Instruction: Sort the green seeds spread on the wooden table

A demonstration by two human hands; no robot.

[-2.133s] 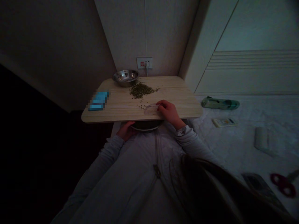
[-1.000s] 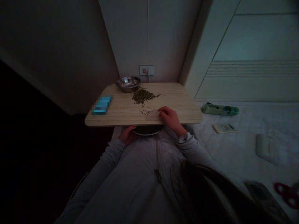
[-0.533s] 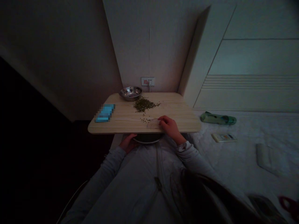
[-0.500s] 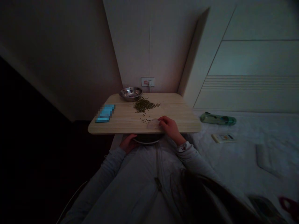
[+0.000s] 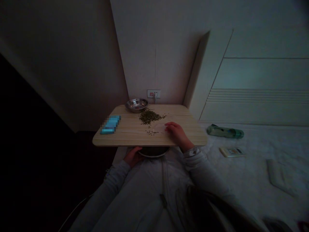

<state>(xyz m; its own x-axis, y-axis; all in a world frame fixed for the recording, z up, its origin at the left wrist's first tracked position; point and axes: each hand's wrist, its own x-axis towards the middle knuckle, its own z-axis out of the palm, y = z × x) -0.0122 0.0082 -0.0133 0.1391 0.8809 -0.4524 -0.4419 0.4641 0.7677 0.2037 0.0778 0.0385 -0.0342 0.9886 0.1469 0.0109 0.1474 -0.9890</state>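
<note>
Right hand resting on the wooden tabletop, fingers curled around a pale flat card, barely visible in the dim light. Card lying just below the heap of small green beans, a few strays beside it. Left hand under the table's near edge, fingers clasped on the rim of a metal bowl. Second steel bowl at the far edge, touching the heap.

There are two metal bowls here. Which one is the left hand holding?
The left hand holds the bowl under the near table edge, mostly hidden by the tabletop. The other bowl stands untouched at the far edge, beside the heap of small green grains.
</note>
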